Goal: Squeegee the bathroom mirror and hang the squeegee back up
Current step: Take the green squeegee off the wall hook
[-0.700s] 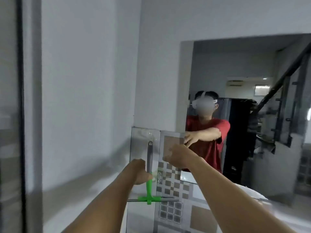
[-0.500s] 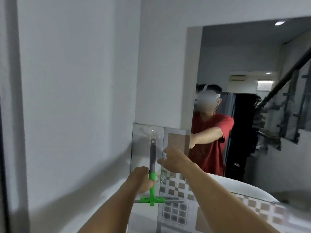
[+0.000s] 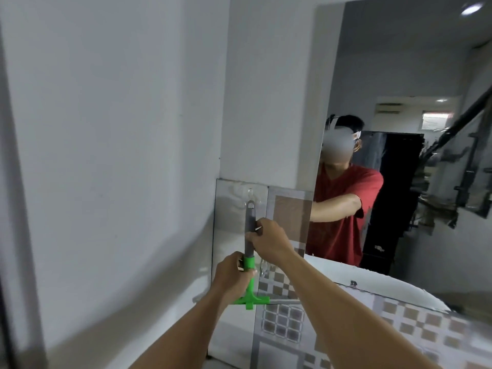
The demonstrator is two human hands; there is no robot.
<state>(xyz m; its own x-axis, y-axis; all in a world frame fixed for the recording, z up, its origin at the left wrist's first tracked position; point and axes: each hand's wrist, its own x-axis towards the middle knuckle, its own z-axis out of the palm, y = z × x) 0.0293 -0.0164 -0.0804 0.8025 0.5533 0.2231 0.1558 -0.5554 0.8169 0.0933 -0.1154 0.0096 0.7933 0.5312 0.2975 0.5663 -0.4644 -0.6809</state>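
The squeegee stands upright against the tiled wall, grey handle on top, green neck and crossbar at the bottom. The loop at its top end sits just below a clear wall hook; whether it hangs on the hook I cannot tell. My left hand grips the green neck. My right hand pinches the grey handle at its middle. The bathroom mirror fills the upper right and reflects a person in a red shirt.
A white wall runs along the left. Glossy patterned tiles cover the wall around the hook. A second clear hook sits lower, beside the green neck. The white basin rim lies below the mirror.
My right hand came down from the tile and took hold of the grey handle. The squeegee stayed near the hook while my view moved closer and tilted upward.
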